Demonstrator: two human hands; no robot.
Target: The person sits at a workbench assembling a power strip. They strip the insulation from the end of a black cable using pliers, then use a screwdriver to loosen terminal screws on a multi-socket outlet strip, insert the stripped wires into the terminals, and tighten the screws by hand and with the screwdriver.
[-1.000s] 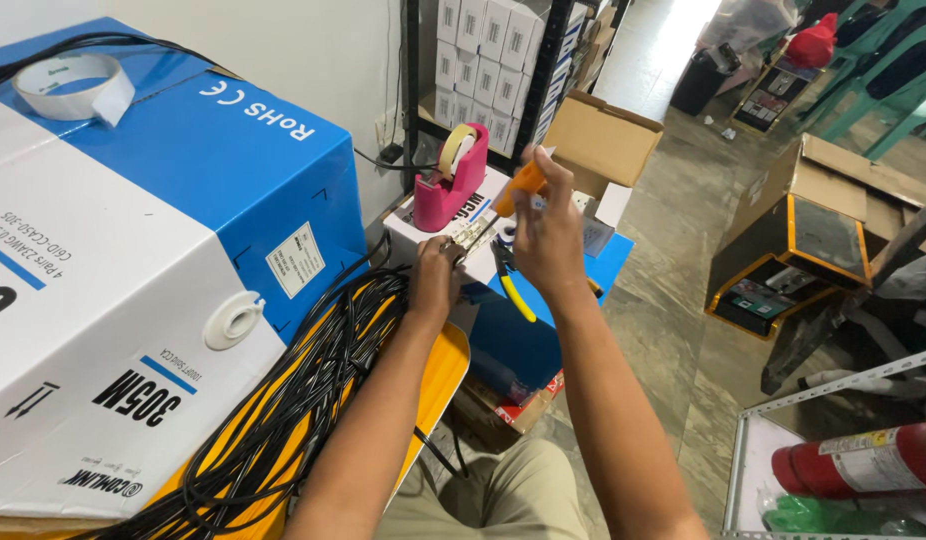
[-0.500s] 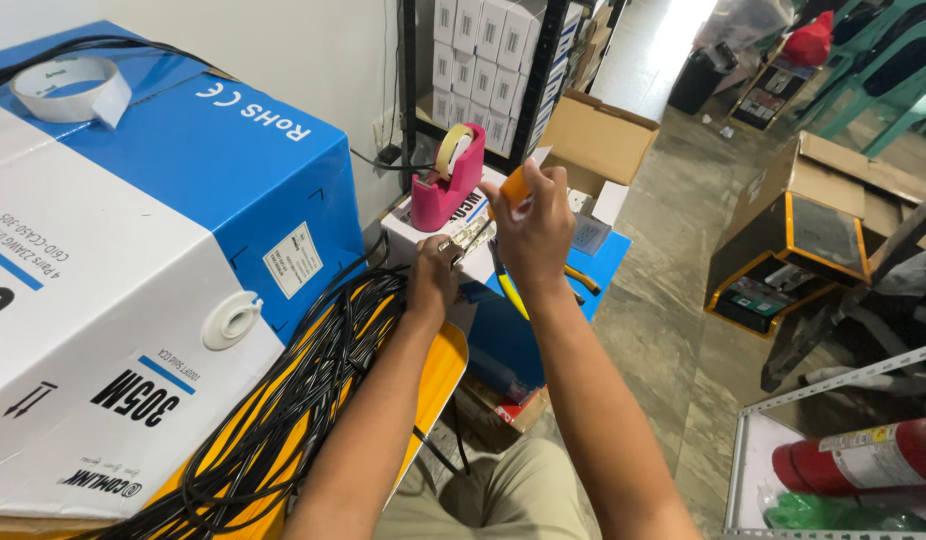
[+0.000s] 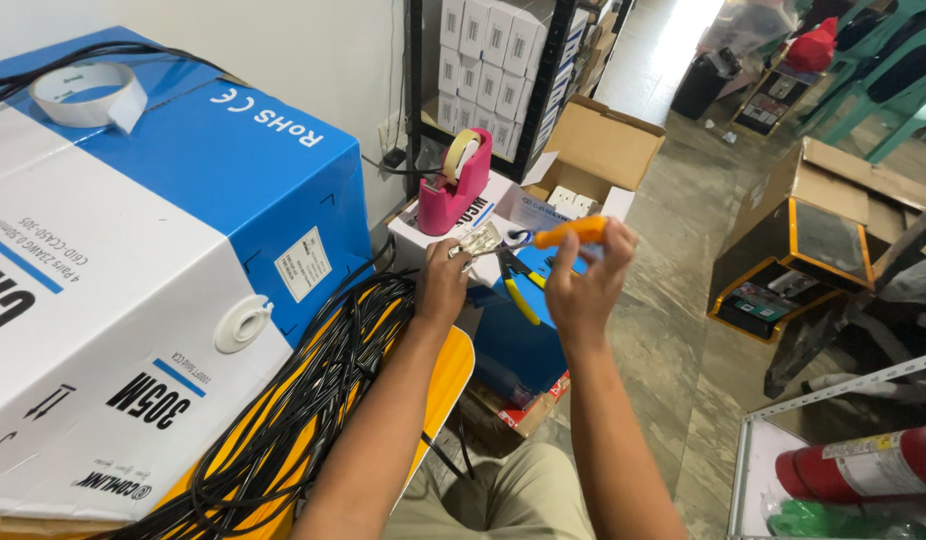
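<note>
My left hand (image 3: 443, 283) pinches a small silvery part (image 3: 480, 240) at its fingertips, just above a bundle of black cables (image 3: 303, 400). My right hand (image 3: 583, 280) is closed on an orange-handled tool (image 3: 568, 233), held level beside the left hand. Below both hands a yellow-and-black plier-type tool (image 3: 518, 285) lies on a blue box (image 3: 523, 340). A pink tape dispenser (image 3: 461, 185) stands on a white box just behind the left hand.
A large blue-and-white cable carton (image 3: 153, 270) with a white tape roll (image 3: 88, 95) on top fills the left. An orange stool seat (image 3: 443, 375) carries the cables. Open cardboard boxes (image 3: 598, 150), a shelf of small white boxes (image 3: 493, 60) and a red fire extinguisher (image 3: 863, 465) surround me.
My right hand has dropped a little and turned the orange-handled tool from upright to level. The left hand stays at the cables with the small part.
</note>
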